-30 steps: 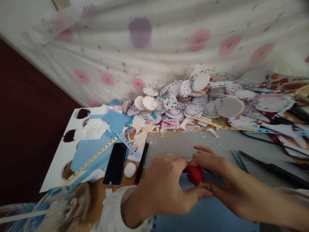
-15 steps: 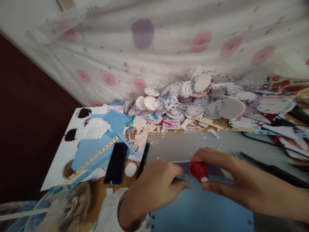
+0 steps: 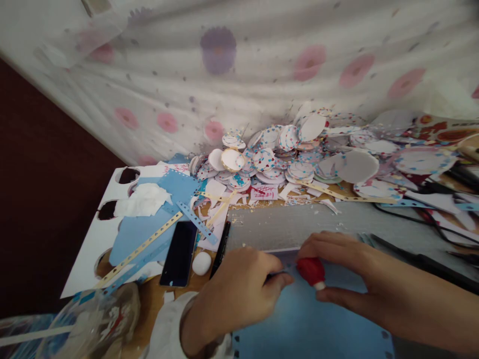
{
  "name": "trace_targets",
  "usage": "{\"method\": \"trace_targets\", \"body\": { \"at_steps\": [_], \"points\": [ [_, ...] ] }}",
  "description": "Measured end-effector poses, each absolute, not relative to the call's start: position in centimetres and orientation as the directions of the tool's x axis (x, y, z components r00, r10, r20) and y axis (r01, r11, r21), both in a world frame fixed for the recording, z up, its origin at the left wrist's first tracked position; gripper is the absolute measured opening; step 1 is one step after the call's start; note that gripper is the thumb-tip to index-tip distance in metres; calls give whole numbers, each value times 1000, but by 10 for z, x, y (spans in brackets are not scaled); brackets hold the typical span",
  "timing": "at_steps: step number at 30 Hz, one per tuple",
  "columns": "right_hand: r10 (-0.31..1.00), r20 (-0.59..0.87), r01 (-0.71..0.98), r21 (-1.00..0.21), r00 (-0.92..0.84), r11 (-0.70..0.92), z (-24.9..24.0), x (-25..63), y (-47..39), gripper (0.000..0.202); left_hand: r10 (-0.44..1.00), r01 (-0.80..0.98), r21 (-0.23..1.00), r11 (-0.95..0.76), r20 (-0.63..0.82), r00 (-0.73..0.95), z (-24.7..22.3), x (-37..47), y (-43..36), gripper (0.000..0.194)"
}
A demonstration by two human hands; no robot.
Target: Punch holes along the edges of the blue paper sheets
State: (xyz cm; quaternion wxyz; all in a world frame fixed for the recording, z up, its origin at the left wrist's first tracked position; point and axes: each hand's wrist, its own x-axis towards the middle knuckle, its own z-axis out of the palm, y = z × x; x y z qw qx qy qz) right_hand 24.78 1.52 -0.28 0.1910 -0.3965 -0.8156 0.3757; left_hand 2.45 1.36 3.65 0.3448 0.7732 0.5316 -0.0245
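Note:
A blue sheet (image 3: 310, 324) with small punched holes near its lower corners lies on the grey mat (image 3: 269, 224). Over it, my right hand (image 3: 348, 269) holds a small red object with a white end (image 3: 311, 270) between thumb and fingers. My left hand (image 3: 247, 284) is pinched at the sheet's upper left, on something dark and thin that is mostly hidden. The red object is just right of my left fingertips.
Paper discs with coloured dots (image 3: 264, 159) are heaped along the curtain (image 3: 258, 85). Left of my hands are a phone (image 3: 178, 254), a white round object (image 3: 201, 263), a black pen (image 3: 220, 249) and punched strips (image 3: 140, 249). Dark tools (image 3: 422, 262) lie at right.
The red object in my right hand has turned slightly and shifted a little to the right. My left thumb and forefinger have come closer together.

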Motion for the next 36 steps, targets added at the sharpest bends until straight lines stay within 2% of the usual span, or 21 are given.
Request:
{"method": "trace_targets", "body": {
  "at_steps": [9, 19, 29, 32, 36],
  "points": [
    [796, -11, 546, -733, -605, 405, -3, 246, 15, 11, 808, 843, 487, -229, -388, 443, 34, 24, 12, 31],
    [798, -11, 528, -756, -603, 388, 0, 246, 17, 8, 799, 848, 482, -221, -409, 441, 34, 24, 15, 29],
    [795, -162, 560, -790, -584, 250, -1, 243, 14, 12, 822, 793, 582, -182, -352, 448, 36, 21, 12, 25],
    [794, -162, 553, -796, -587, 247, -2, 244, 14, 17, 811, 803, 571, -168, -383, 442, 39, 22, 11, 24],
    [744, -211, 550, -799, -634, 242, -1, 246, 13, 14, 784, 819, 536, -204, -411, 464, 43, 22, 11, 26]
  ]
}}
